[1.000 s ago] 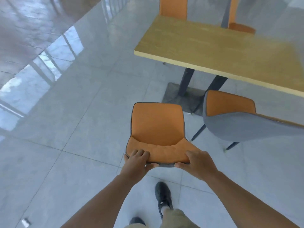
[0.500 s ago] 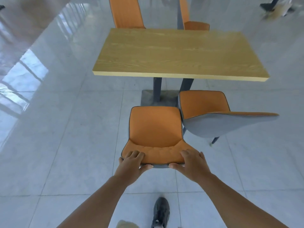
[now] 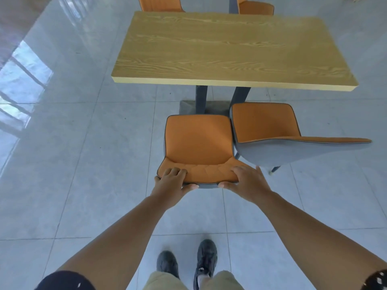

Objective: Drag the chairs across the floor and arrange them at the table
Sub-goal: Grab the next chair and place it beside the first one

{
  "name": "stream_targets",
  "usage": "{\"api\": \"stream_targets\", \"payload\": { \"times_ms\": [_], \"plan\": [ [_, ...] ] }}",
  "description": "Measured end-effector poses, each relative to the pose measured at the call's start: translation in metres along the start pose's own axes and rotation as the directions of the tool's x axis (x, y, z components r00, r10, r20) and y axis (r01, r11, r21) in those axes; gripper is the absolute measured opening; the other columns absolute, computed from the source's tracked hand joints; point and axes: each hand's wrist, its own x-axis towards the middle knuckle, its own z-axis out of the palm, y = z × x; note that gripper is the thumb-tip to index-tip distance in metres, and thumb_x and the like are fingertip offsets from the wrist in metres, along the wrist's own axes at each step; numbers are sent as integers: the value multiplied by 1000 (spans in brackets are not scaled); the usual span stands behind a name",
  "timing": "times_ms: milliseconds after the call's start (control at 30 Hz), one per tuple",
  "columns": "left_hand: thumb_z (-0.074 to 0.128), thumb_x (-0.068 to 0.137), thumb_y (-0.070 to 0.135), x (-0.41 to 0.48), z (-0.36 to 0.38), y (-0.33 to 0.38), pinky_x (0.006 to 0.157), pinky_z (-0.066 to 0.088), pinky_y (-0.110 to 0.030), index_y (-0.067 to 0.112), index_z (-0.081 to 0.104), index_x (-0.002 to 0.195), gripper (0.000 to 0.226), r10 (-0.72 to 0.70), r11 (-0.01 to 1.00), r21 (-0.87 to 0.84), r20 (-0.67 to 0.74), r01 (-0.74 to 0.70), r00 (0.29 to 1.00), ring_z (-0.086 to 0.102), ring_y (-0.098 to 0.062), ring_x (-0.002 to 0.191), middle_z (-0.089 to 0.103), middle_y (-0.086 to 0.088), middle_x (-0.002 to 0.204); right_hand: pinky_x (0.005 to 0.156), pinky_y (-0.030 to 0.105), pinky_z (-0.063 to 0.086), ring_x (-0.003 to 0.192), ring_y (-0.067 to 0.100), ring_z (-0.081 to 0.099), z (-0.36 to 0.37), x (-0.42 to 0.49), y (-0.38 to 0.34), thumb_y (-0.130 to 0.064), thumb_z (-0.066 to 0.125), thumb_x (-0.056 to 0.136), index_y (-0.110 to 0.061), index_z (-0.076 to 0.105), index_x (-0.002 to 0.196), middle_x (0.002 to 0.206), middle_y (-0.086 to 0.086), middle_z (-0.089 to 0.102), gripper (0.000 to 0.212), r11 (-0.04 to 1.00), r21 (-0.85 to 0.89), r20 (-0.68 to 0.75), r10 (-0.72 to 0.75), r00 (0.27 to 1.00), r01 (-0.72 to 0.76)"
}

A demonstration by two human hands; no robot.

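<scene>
An orange chair with a grey shell (image 3: 199, 141) stands in front of me, its seat facing the wooden table (image 3: 230, 49). My left hand (image 3: 171, 183) grips the left end of its backrest top. My right hand (image 3: 247, 181) grips the right end. A second orange chair (image 3: 263, 122) stands right beside it, touching or nearly touching, with its grey backrest pointing to the right. The front edges of both seats sit just short of the table's near edge.
Two more orange chairs (image 3: 159, 3) (image 3: 255, 7) stand at the table's far side. The table's dark legs and grey base plate (image 3: 211, 105) lie just ahead of the seats. Glossy grey floor tiles (image 3: 73, 153) spread to the left. My feet (image 3: 188, 262) are below.
The chair in my hands has moved closer to the table and squared up with it, ending beside the second chair. Both hands kept their grip on the backrest.
</scene>
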Motion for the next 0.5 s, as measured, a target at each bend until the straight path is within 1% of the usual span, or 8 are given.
{"api": "stream_targets", "payload": {
  "times_ms": [67, 167, 400, 500],
  "plan": [
    [33, 89, 73, 13, -8, -1, 97, 42, -53, 21, 47, 122, 64, -1, 1000, 8, -1, 1, 1000, 43, -25, 126, 53, 1, 130, 113, 49, 26, 124, 20, 52, -3, 12, 0, -92, 31, 69, -21, 58, 124, 130, -2, 62, 94, 1000, -12, -39, -7, 999, 7],
    [37, 89, 72, 35, -22, -5, 101, 39, -58, 21, 47, 121, 61, -14, 1000, -15, 9, 14, 1000, 39, -28, 131, 51, -1, 132, 107, 41, 32, 120, 20, 52, -8, 34, 0, -91, 29, 71, -20, 60, 120, 125, -2, 63, 91, 1000, -25, -89, -18, 996, 16],
    [40, 89, 71, 81, -44, -13, 103, 37, -55, 22, 50, 118, 58, -25, 999, -48, -6, 25, 1000, 37, -30, 133, 51, -2, 133, 104, 40, 35, 120, 20, 52, -29, 84, 3, -92, 26, 69, -20, 57, 122, 123, -3, 61, 95, 999, -24, -78, -30, 997, 28],
    [40, 88, 72, 90, -53, -24, 104, 37, -56, 23, 49, 119, 59, -21, 999, -36, 15, 21, 1000, 37, -29, 133, 50, -1, 134, 101, 40, 39, 115, 18, 54, -34, 97, -3, -94, 27, 68, -22, 58, 115, 115, -5, 61, 91, 999, -12, -65, -49, 997, 48]
  ]
}}
